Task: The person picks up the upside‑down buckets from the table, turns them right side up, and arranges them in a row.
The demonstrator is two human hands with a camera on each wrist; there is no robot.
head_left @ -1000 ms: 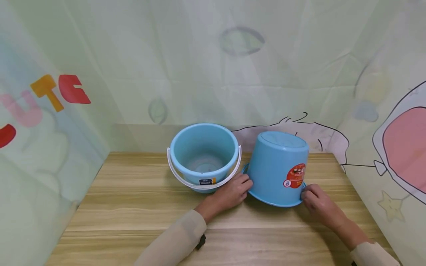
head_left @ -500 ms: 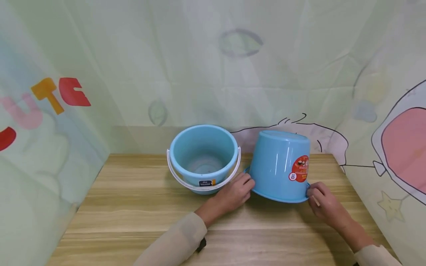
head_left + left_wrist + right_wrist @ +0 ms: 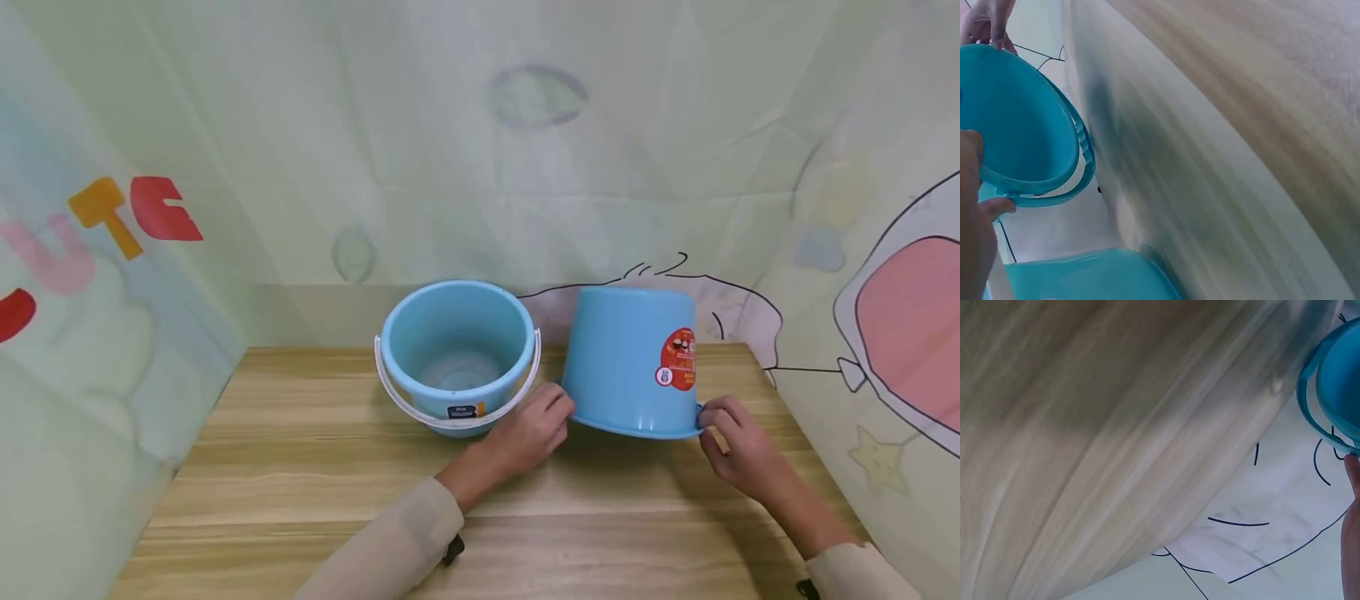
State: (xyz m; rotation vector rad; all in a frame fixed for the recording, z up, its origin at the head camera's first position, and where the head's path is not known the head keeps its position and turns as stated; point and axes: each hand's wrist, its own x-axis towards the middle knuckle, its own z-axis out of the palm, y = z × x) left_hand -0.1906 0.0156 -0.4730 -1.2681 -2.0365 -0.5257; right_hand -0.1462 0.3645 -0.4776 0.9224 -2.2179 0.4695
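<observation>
A light blue bucket [image 3: 630,358] with a red oval sticker is turned upside down, tilted so its mouth faces down and toward me. My left hand [image 3: 532,425] grips its rim on the left, and my right hand [image 3: 738,446] pinches the rim area on the right. The left wrist view looks into the bucket's bare inside [image 3: 1016,119], where its blue handle [image 3: 1088,150] hangs along the rim. Thumb and fingers of the left hand [image 3: 975,212] hold the edge there. In the right wrist view, only part of the right hand [image 3: 1354,481] shows at the handle's end.
Just left of the held bucket stands a second blue bucket [image 3: 457,321], upright, its white handle [image 3: 525,387] lowered to the front. Both are on a wood-grain table [image 3: 315,467]. A printed cloth backdrop [image 3: 420,167] closes off the back and both sides.
The held bucket's mouth end has risen and swung away from the table's front, so its base no longer shows. Its sticker has turned rightward. The right hand has shifted slightly right and up.
</observation>
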